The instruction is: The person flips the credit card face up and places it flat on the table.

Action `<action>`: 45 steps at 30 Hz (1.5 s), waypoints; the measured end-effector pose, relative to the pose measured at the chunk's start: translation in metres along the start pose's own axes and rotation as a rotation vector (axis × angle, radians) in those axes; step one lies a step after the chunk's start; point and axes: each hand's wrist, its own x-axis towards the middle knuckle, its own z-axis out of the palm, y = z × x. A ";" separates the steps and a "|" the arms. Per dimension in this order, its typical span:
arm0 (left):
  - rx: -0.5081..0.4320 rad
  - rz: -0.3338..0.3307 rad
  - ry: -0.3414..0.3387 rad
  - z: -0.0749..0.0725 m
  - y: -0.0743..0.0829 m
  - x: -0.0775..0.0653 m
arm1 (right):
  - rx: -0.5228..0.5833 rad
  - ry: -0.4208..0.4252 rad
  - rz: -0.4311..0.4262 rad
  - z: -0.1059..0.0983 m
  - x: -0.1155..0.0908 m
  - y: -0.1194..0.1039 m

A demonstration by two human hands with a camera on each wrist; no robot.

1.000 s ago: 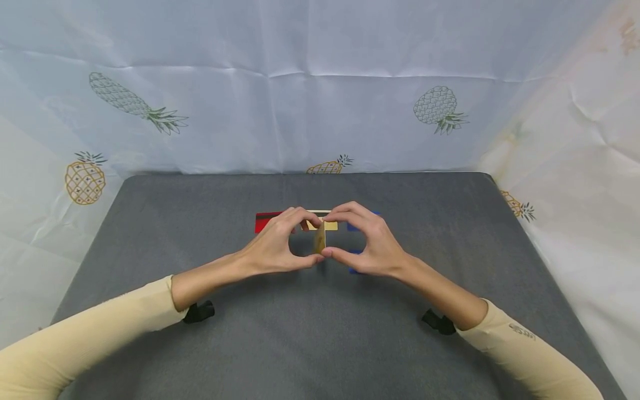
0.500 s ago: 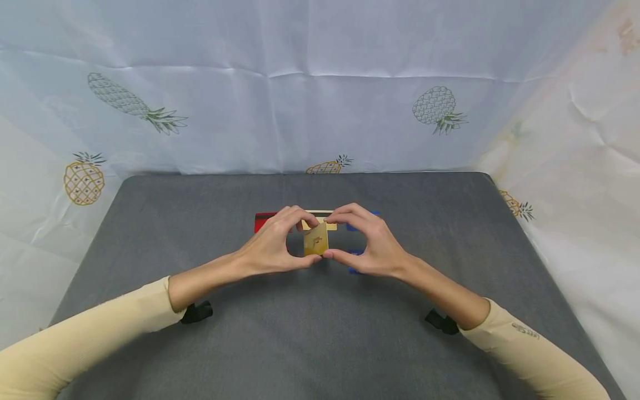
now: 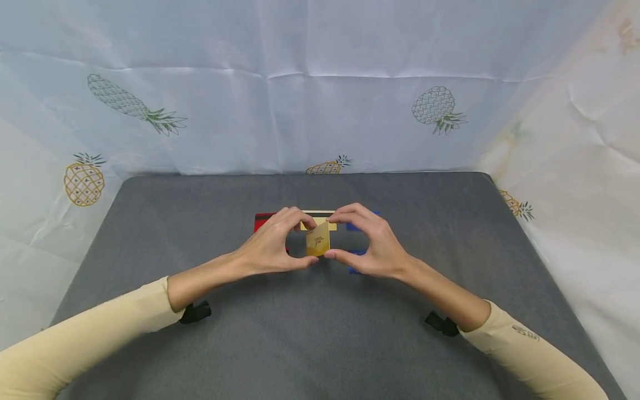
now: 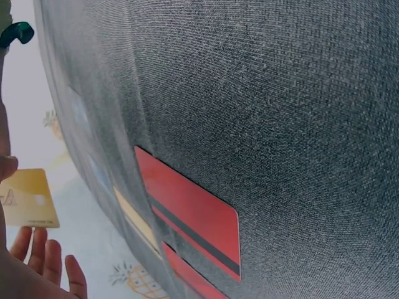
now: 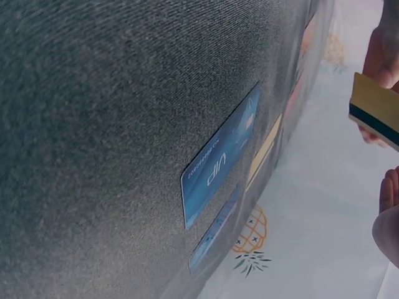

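Over the middle of the grey table, both hands hold a gold bank card point(image 3: 318, 240) upright, its printed side angled toward me in the head view. My right hand point(image 3: 374, 239) pinches its right edge, index fingertip at the upper corner, thumb at the lower one. My left hand point(image 3: 272, 244) has its fingertips at the card's upper edge and its thumb at the lower edge. In the left wrist view the gold card shows a chip, close above the left fingers point(image 4: 37, 246). Its other face, with a dark stripe, appears in the right wrist view.
On the grey table point(image 3: 320, 333) lie a red card point(image 4: 193, 205), a second red card point(image 4: 190, 274), a flat gold card point(image 3: 332, 226), a blue card marked VIP point(image 5: 218, 165) and another blue card point(image 5: 215, 230). Pineapple-print cloth point(image 3: 280, 122) hangs behind.
The gold card has turned from nearly edge-on to showing its printed face. Both hands stay near the same spot, with the left fingertips shifted slightly left and the right ones slightly right.
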 end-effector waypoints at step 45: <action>0.068 -0.106 -0.030 -0.013 -0.006 -0.008 | -0.048 -0.045 0.042 -0.007 0.000 0.006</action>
